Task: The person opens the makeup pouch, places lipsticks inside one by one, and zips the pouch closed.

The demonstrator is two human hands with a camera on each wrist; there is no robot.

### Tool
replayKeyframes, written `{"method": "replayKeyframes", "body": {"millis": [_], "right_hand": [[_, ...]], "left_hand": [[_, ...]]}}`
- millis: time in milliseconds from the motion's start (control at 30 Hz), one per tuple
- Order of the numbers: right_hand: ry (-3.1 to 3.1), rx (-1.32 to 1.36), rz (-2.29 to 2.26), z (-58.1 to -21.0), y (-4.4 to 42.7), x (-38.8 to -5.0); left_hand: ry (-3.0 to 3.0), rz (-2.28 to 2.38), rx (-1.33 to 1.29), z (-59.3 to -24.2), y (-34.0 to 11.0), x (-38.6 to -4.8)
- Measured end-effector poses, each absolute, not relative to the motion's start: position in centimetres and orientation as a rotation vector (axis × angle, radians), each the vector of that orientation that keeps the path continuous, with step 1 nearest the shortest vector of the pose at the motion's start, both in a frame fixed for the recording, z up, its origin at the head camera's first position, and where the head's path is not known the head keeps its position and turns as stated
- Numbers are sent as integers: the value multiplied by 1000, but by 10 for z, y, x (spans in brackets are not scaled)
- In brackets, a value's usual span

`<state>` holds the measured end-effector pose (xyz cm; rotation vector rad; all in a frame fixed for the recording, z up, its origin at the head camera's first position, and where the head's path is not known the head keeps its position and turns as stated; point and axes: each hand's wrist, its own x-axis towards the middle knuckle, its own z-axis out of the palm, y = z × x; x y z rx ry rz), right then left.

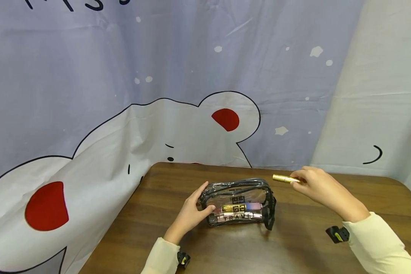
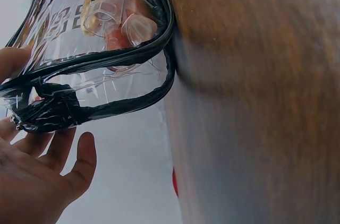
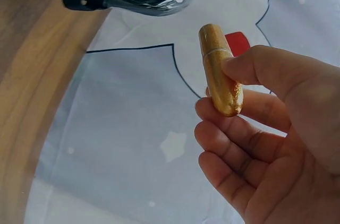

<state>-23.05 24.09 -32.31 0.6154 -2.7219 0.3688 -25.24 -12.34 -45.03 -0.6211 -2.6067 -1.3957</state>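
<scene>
A clear toiletry bag point(image 1: 222, 198) with black trim and the word TRAVEL stands on the wooden table. My left hand point(image 1: 190, 211) holds its left end, thumb on the front and fingers at the back, as the left wrist view also shows at the bag's end panel point(image 2: 122, 83). Inside lie a gold tube point(image 1: 228, 207), a blue-and-pink item point(image 1: 254, 206) and pinkish pieces lower down. To the right of the bag and apart from it, my right hand point(image 1: 315, 187) pinches a gold cosmetic tube point(image 3: 219, 70) between thumb and fingers, above the table.
The brown wooden table point(image 1: 305, 236) extends around the bag on both sides. Behind it hangs a cloth backdrop point(image 1: 191, 57) with a bear drawing, reaching down to the table's back edge and along its left side. Each wrist wears a small black device point(image 1: 337, 234).
</scene>
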Motion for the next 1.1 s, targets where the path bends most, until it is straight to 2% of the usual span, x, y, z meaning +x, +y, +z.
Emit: {"method": "replayKeyframes", "body": {"millis": [300,1100], "right_hand": [[-2671,746,347,-310,227,-234],[-2683,838,272,-299,195,-242]], "left_hand": [[-2600,-1386,-625,-450,-123,-252],[-2594,-1401,-633,-451,-123,-253]]}}
